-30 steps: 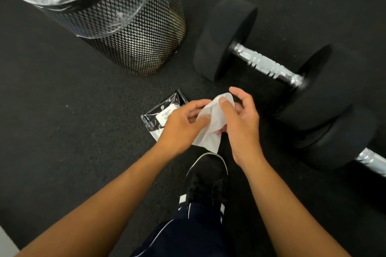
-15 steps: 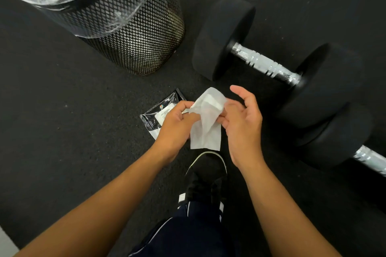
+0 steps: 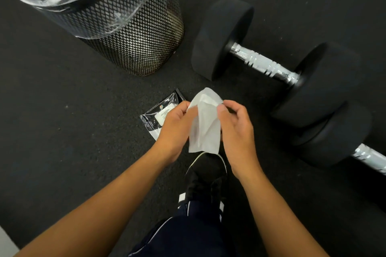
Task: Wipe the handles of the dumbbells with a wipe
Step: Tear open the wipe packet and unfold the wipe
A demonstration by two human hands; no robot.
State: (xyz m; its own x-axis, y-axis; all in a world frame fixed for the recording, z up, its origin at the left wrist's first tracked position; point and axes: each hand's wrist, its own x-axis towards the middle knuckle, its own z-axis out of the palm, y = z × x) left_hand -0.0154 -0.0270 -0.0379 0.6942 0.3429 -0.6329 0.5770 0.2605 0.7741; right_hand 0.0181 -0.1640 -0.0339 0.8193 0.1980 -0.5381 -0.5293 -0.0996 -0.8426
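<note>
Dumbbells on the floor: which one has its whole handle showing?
The dumbbell beside the mesh bin: its shiny handle shows from one black end to the other. The second dumbbell, at the right edge, is cut off by the frame.

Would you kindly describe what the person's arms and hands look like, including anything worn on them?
Both forearms are bare, with no sleeves in view. The left hand and right hand wear no gloves, and no rings, watch or bracelets show. Fingernails look short and unpainted.

Dark, seemingly rubber floor (image 3: 62,110); mesh bin (image 3: 129,33)
</note>
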